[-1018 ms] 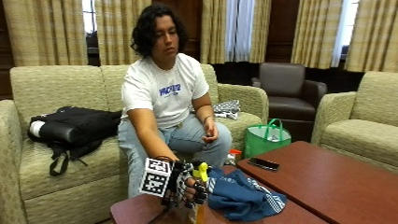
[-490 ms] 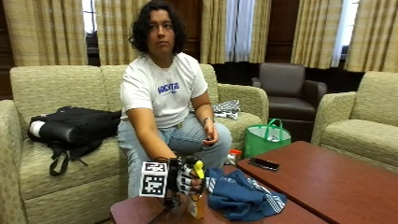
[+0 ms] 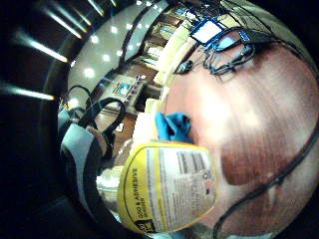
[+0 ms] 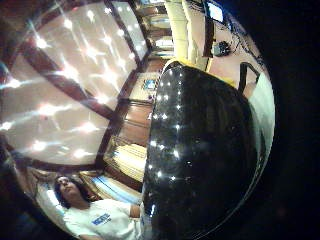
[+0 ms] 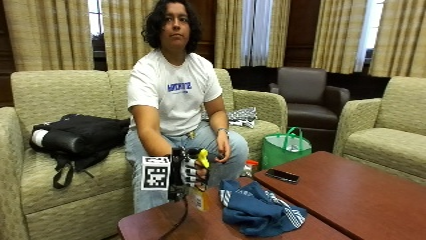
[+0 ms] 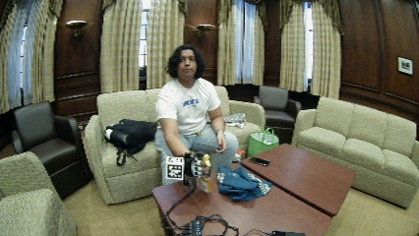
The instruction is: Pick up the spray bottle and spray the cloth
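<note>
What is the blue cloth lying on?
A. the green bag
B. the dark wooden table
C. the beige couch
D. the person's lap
B: the crumpled blue cloth lies on the dark wooden table, beside the yellow-topped spray bottle that the black-gloved right hand grips.

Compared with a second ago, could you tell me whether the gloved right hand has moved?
Yes. In the outside view the gloved right hand, gripping the spray bottle, sits slightly higher above the blue cloth, which has stayed put on the table.
</note>
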Available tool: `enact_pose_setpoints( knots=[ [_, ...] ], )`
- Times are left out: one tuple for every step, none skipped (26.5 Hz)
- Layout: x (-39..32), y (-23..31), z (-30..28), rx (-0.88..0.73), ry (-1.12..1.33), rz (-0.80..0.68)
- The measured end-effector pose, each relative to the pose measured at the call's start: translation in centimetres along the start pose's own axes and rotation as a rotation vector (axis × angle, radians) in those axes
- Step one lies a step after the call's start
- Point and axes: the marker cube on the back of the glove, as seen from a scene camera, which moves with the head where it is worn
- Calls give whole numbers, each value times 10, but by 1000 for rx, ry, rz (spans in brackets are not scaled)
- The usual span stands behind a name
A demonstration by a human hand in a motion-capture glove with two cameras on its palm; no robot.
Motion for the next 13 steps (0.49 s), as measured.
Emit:
enact_pose_setpoints(
  knots=[
    [-8,2,-4,-20,11,-11],
    [-17,4,-7,-38,25,-21],
    [-27,5,-11,-58,41,-28],
    [-36,6,-14,-79,58,-33],
    [-45,6,-17,-104,76,-37],
    [-54,7,-20,-131,96,-41],
    [-63,7,-21,-158,117,-42],
    [-71,7,-23,-184,137,-39],
    [-78,6,-23,-208,157,-33],
    [-85,6,-24,-233,176,-23],
    [-91,5,-24,-258,196,-11],
    [-96,5,-23,-284,217,3],
    [-102,4,-22,-312,241,16]
  ],
)
